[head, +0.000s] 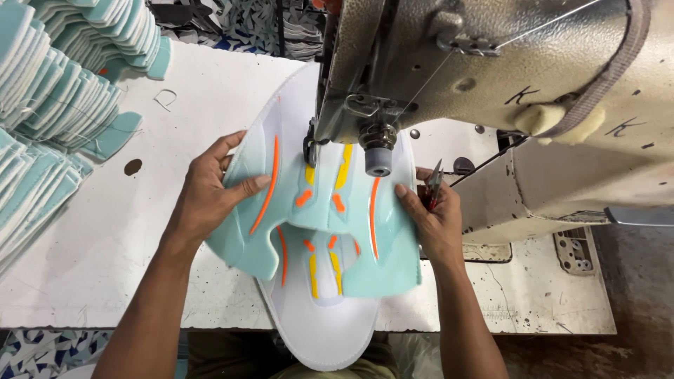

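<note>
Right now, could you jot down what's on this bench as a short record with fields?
Left hand: flat on the mint-green shoe upper, fingers spread
Right hand: pressing the upper's right edge, holding small thread snips
Machine: sewing machine, its head over the upper
Markings: orange and yellow strips on the upper
Surface: white table
Left side: stacks of mint-green pieces
</note>
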